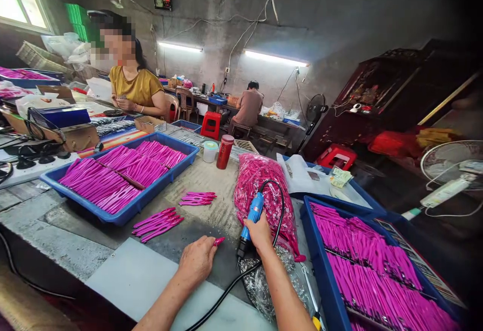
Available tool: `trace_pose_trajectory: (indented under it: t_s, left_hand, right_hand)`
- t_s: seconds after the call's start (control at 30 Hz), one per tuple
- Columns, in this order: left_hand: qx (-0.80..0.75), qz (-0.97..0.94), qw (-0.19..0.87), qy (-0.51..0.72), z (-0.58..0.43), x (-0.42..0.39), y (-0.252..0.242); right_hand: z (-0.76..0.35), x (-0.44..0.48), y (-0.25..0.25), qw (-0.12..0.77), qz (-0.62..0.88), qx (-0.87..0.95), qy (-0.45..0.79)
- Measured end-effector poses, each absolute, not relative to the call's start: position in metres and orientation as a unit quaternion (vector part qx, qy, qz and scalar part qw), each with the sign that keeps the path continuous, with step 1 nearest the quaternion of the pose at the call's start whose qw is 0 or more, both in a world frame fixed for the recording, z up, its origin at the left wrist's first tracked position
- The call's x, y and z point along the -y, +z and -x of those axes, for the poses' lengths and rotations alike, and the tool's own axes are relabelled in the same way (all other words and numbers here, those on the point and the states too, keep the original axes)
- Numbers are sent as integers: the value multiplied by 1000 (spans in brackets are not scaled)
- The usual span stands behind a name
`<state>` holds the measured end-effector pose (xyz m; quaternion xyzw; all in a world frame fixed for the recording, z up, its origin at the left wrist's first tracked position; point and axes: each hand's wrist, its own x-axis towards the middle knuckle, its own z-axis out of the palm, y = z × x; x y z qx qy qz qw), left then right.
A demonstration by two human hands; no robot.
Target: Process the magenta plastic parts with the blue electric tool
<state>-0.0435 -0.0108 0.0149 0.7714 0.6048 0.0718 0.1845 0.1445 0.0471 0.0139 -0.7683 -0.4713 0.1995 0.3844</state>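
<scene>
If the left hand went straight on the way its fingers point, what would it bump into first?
Probably the blue power driver in the right hand, just past the pink piece in the left hand. Depth is unclear from one view, so it might pass beside it.

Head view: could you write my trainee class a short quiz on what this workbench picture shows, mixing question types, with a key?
1. What does the right hand hold?
A) a paintbrush
B) a blue power tool
C) a hammer

2. True or false: the left hand holds a pink piece whose reddish end pokes out.

3. Fill in: between the near blue tray on the left and the clear bag, ____ loose groups of pink pieces lie on the bench.

Key: 1. B; 2. True; 3. two.
</scene>
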Motion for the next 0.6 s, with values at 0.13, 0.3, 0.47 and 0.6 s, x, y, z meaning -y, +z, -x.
trace_pose_trajectory:
  t_s: [0.13,0.3,0.47,0.6]
  left_hand:
    - [-601,-773,186,81,44,11,16]
    - [-600,-774,183,86,44,10,14]
    - [-591,-780,185,89,45,9,12]
    - [-591,-781,189,80,46,8,12]
  right_hand:
    - [-140,-43,23,320,792,481,198]
    - [-136,-36,36,266,802,500,189]
    - [-133,-32,46,237,795,529,180]
    - [-130,-29,61,250,783,546,166]
